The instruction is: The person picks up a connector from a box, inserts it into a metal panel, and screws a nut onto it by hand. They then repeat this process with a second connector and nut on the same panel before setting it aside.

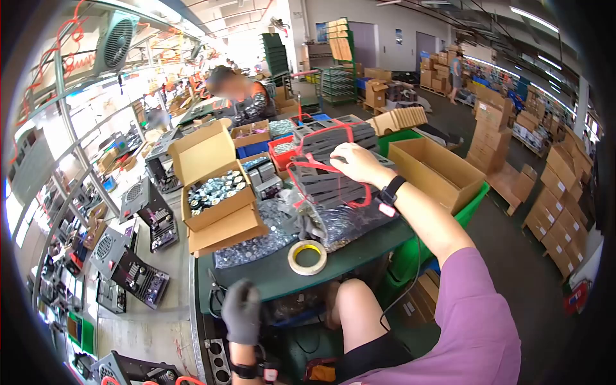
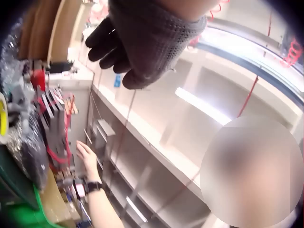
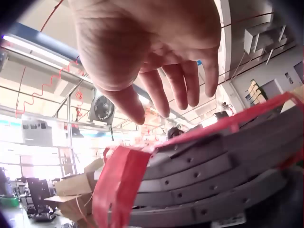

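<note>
My bare right hand [image 1: 356, 162] is held over a stack of dark grey slotted parts [image 1: 327, 186] bound with red tape [image 1: 301, 168]. In the right wrist view the fingers [image 3: 178, 88] hang relaxed above the stack [image 3: 204, 175] and its red strap [image 3: 121, 185], holding nothing. My gloved left hand [image 1: 242, 312] is raised near the green table's front edge, close to black-handled scissors [image 1: 217, 294]. In the left wrist view the grey glove [image 2: 142, 45] has loosely bent fingers with nothing in them.
A tape roll [image 1: 307, 258] lies before plastic bags of small parts [image 1: 256, 234]. An open carton [image 1: 221, 192] of round pieces stands left, an empty carton [image 1: 436, 173] right. Metal housings [image 1: 138, 266] line the left bench. A person [image 1: 240, 99] sits across the table.
</note>
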Motion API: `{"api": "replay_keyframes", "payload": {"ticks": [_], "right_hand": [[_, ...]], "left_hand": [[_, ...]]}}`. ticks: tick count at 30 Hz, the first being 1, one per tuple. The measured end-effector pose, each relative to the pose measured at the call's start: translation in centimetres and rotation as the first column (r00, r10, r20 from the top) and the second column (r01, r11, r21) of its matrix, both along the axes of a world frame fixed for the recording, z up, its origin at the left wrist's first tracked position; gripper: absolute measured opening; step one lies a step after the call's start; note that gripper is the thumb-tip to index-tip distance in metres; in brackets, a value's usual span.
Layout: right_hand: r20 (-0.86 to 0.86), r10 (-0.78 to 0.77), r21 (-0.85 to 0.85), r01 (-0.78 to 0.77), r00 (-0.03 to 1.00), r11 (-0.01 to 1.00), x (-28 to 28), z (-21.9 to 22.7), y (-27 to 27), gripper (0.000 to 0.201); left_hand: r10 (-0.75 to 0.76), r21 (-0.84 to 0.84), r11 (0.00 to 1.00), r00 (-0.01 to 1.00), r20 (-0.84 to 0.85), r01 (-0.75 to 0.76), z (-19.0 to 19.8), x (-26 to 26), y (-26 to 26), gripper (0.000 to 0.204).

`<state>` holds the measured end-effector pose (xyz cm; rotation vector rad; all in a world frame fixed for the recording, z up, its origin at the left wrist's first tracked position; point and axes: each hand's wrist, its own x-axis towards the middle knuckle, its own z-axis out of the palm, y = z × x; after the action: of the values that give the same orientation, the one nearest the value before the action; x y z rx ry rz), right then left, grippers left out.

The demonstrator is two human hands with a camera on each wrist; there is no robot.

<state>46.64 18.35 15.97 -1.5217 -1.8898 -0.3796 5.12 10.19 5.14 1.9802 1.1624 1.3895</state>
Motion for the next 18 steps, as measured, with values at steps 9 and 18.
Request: {"api": "replay_keyframes", "payload": {"ticks": [9, 18], "right_hand": [[0.174, 0.019, 0.149, -0.045, 0.985, 0.988, -10.2, 1.3, 6.0, 0.029], [0.257, -0.183, -0.123, 0.22, 0.949, 0.968, -10.0, -0.6, 5.7, 0.017]], "left_hand": [[-0.053, -0.396, 0.909, 0.977, 0.208, 0.133, -11.7, 2.1, -5.0, 0.02], [-0.048, -0.425, 0.888, 0.955, 0.293, 0.175, -11.9, 0.3, -5.7, 0.02]]}}
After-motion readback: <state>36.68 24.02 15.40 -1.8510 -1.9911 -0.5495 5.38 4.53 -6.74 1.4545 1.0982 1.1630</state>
